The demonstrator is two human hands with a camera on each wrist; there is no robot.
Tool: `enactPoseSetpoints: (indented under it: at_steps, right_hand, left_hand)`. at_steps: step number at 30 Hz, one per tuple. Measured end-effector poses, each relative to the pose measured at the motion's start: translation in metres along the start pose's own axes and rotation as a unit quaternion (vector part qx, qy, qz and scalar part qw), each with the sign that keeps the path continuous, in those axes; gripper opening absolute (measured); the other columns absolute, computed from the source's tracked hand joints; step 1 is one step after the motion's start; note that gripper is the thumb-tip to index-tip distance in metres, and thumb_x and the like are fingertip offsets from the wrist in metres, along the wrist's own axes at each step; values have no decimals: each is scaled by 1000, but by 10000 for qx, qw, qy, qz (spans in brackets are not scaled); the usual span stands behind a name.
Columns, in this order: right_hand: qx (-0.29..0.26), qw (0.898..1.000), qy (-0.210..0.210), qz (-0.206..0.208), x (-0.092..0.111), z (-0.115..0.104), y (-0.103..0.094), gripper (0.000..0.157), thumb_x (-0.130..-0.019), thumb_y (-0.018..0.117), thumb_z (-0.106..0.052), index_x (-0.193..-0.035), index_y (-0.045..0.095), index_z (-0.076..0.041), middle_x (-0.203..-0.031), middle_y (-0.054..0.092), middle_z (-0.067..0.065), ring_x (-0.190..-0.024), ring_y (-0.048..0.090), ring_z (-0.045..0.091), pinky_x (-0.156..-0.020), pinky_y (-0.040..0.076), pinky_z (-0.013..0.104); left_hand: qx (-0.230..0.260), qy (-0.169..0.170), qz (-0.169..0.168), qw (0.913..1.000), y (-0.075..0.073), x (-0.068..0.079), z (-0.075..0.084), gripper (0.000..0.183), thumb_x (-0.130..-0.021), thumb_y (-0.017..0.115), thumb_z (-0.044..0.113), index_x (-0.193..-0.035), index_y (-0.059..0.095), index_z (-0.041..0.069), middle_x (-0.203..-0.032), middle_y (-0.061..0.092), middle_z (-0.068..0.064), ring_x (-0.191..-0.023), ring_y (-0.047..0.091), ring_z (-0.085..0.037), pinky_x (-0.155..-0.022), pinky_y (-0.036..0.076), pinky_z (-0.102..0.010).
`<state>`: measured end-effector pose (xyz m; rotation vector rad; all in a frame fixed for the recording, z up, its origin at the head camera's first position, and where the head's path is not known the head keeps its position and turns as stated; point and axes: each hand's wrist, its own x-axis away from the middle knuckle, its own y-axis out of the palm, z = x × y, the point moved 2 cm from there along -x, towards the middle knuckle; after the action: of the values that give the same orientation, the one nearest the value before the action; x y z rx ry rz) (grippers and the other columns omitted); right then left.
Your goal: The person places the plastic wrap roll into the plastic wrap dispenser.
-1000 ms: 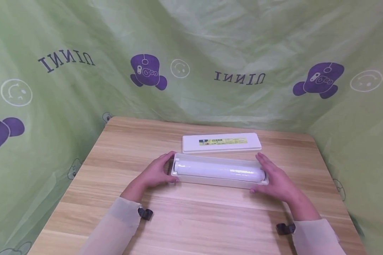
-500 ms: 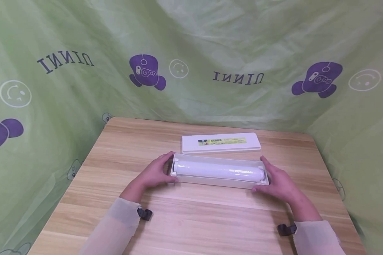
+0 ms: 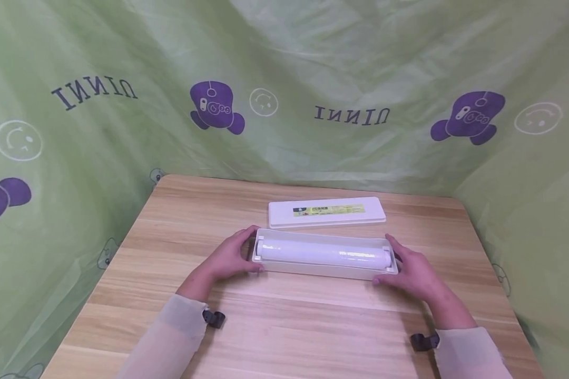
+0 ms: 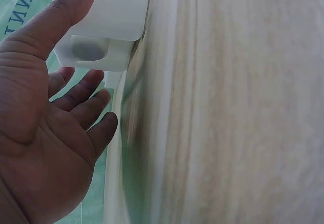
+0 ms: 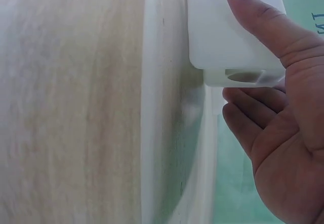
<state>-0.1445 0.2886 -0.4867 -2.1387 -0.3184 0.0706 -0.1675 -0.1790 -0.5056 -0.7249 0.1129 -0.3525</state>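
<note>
A long white plastic cling film box (image 3: 313, 269) lies lidless on the table, its roll of cling film (image 3: 313, 251) shiny inside. Its left end is gripped by my left hand (image 3: 227, 256), thumb on the near side and index finger at the far corner. My right hand (image 3: 416, 269) holds the opposite end the same way. In the left wrist view the left thumb (image 4: 66, 14) presses the box wall (image 4: 119, 11) while the other fingers curl behind the end. The right wrist view has the right thumb (image 5: 258, 19) against the box's near side (image 5: 223, 27).
Just behind the box lies its white lid (image 3: 284, 213), with a yellow-green label on top. The wooden table (image 3: 294, 331) ends at a green printed curtain (image 3: 289, 147) at the back and sides. A dark wrist mount (image 3: 424, 342) sits at the right cuff.
My right fingertips have drawn back from over the roll's right end to the box's far right corner. The left hand keeps its grip, and the box and lid stay put.
</note>
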Motion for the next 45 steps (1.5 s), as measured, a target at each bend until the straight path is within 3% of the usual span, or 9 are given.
enactPoseSetpoints:
  at_steps: [9,17,29,36,45]
  right_hand:
    - [-31,9996,271,-117,-3,3,1,127,-59,83,-67,-158,21,-17,-144,42,30,-130,41,49,-104,35,62]
    - [-12,9993,361,-122,-3,0,1,126,-57,84,-65,-157,24,-17,-143,45,29,-129,44,47,-104,36,61]
    - [-81,9991,418,-86,-3,0,0,125,-56,89,-59,-155,26,-16,-141,46,31,-127,44,49,-105,35,61]
    - [-81,9987,505,-49,-1,0,-1,126,-55,89,-60,-155,26,-17,-142,44,32,-127,45,50,-104,35,62]
    - [-208,9981,573,-77,0,-1,-1,126,-55,89,-59,-156,25,-19,-144,41,32,-129,40,51,-106,32,63]
  left_hand:
    - [-35,-10,-6,10000,-2,1,1,98,-58,90,56,-141,43,36,-134,52,10,-129,45,-17,-112,33,-43]
    - [-111,-58,-53,9999,-3,2,0,112,-57,88,61,-150,37,24,-146,46,0,-137,39,-24,-114,29,-47]
    - [-303,-157,-203,9992,-5,3,-2,123,-58,79,73,-155,29,18,-157,31,-3,-143,29,-27,-116,23,-48]
    - [-205,-73,-265,9994,-12,0,2,109,-66,78,68,-153,36,18,-152,40,-2,-141,32,-26,-116,25,-49]
    - [-210,130,-185,9995,-21,-10,-2,82,-86,67,59,-151,38,20,-146,48,4,-140,35,-24,-115,27,-48]
